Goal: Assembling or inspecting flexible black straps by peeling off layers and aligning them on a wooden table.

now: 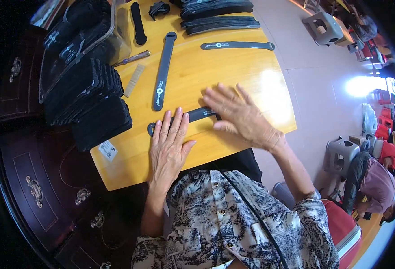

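A dark grey strap [197,115] with a ringed end and white print lies across the near part of the yellow table [215,74]. Flat on its left portion rests my left hand [167,145], fingers extended. My right hand [244,117] spreads its fingers over the strap's right end and covers it; whether it touches the strap I cannot tell. Beyond my left hand, a second grey strap [164,69] lies lengthwise. A third strap [240,45] lies crosswise farther off to the right. Neither hand grips anything.
Stacked black straps [78,87] and a clear plastic bin [122,38] crowd the left side. More straps [220,22] are piled at the far edge. A slim wooden-handled tool [139,56] and a tan strip [134,80] lie between. A person [377,179] is at right beside a grey stool [341,154].
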A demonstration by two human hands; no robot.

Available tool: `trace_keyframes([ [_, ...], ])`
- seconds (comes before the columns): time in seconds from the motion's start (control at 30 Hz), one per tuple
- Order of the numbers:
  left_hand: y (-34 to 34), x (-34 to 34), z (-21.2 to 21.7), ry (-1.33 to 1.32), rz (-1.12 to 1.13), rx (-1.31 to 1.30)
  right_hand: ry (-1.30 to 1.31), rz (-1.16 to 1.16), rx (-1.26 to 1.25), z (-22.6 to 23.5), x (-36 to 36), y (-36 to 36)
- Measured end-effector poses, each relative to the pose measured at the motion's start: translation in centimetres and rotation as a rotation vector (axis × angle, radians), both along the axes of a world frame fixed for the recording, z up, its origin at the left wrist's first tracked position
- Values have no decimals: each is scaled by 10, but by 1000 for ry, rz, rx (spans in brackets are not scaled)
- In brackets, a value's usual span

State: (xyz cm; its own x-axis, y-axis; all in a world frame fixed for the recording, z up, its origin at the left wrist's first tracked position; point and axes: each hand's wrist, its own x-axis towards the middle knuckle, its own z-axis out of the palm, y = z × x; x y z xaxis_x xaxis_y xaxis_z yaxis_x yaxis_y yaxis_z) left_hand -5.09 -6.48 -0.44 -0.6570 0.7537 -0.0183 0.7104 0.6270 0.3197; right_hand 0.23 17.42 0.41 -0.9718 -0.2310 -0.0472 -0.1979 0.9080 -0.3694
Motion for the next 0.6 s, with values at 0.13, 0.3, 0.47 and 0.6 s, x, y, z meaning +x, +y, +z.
trace_keyframes([
  [0.13, 1, 1, 9, -48, 24, 48, 263, -227, 199, 5, -41, 49],
  [0.3, 23, 2, 14, -46, -8, 102, 347, -359, 215, -29, -71, 98],
  [0.47, 51, 7, 5, -55, -91, 164, 334, -346, 230, -30, -77, 96],
  [0.6, 57, 7, -9, -79, -116, 192, 278, -331, 163, -19, -73, 86],
])
